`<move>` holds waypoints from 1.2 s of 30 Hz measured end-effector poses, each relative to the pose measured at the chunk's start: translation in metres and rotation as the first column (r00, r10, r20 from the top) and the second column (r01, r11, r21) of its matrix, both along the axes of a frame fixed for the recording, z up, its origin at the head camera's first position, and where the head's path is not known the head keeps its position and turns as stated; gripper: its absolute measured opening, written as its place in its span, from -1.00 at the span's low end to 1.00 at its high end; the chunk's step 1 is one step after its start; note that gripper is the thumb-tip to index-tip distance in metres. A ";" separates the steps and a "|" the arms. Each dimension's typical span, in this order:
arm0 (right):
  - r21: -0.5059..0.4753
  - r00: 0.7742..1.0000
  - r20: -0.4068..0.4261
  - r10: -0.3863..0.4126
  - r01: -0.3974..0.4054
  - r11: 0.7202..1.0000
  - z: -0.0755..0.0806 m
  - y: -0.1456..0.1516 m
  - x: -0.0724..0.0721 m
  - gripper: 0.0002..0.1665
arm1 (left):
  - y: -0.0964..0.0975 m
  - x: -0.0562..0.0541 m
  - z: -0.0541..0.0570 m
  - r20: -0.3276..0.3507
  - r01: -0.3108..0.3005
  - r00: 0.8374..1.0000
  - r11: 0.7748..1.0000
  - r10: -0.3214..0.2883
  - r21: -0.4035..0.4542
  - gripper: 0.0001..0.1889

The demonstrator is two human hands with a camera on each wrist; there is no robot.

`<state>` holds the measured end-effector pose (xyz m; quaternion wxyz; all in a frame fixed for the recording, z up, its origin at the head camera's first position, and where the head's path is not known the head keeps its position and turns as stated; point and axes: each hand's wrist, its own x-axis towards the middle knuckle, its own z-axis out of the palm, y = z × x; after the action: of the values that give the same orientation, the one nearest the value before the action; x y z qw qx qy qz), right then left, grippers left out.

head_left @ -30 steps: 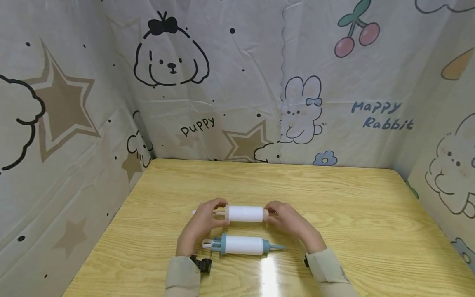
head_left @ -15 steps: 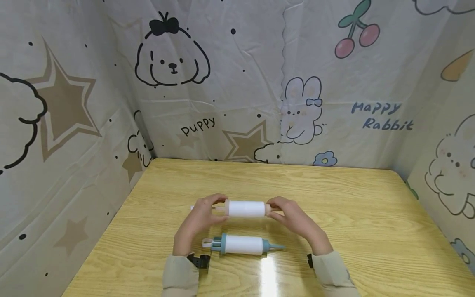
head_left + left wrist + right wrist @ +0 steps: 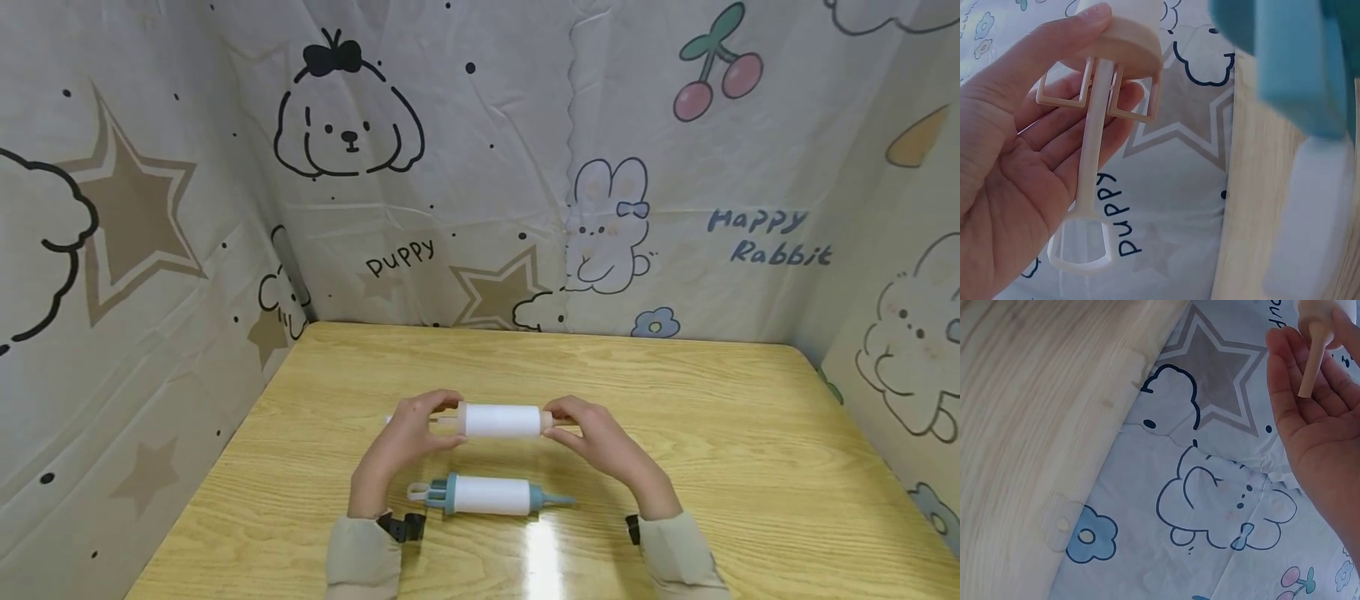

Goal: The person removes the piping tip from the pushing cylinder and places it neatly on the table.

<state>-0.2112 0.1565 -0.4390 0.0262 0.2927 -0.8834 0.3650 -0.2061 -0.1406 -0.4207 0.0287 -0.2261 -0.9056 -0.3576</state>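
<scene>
A white-barrelled syringe with peach ends (image 3: 502, 421) lies level between both hands in the head view. My left hand (image 3: 409, 429) grips its collar, thumb on one side and fingers on the other. From that collar the square finger loops (image 3: 1135, 103) and a plunger rod with a ring handle (image 3: 1082, 250) extend along the left palm. At the opposite end my right hand (image 3: 596, 432) holds the peach cap, and the thin peach nozzle (image 3: 1314, 365) points toward the palm. Nearer the person, a white syringe with teal ends (image 3: 491, 495) rests on the table, untouched.
The wooden table (image 3: 720, 442) runs back to a patterned cloth wall (image 3: 465, 192), with cloth on the left and right sides too. Black straps with cameras (image 3: 402, 527) sit at the wrists.
Both hands have raised the peach-ended syringe slightly and shifted it away from the teal one, with a small move to the right. The teal-ended syringe has stayed in place.
</scene>
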 end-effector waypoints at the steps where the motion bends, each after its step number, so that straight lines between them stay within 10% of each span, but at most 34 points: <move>1: -0.003 1.000 0.001 -0.005 0.005 1.000 0.000 0.002 0.000 -0.70 | 0.002 0.000 0.000 0.001 0.006 1.000 1.000 -0.006 0.006 -0.48; 36: -0.025 0.995 -0.012 -0.103 0.102 0.994 0.002 0.051 0.016 -0.64 | 0.048 -0.006 -0.003 -0.036 0.092 0.995 0.996 -0.092 0.017 -0.49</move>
<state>-0.1957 0.2070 -0.4366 0.0544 0.2491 -0.8927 0.3717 -0.2124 -0.0930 -0.4241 0.0303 -0.2735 -0.8902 -0.3631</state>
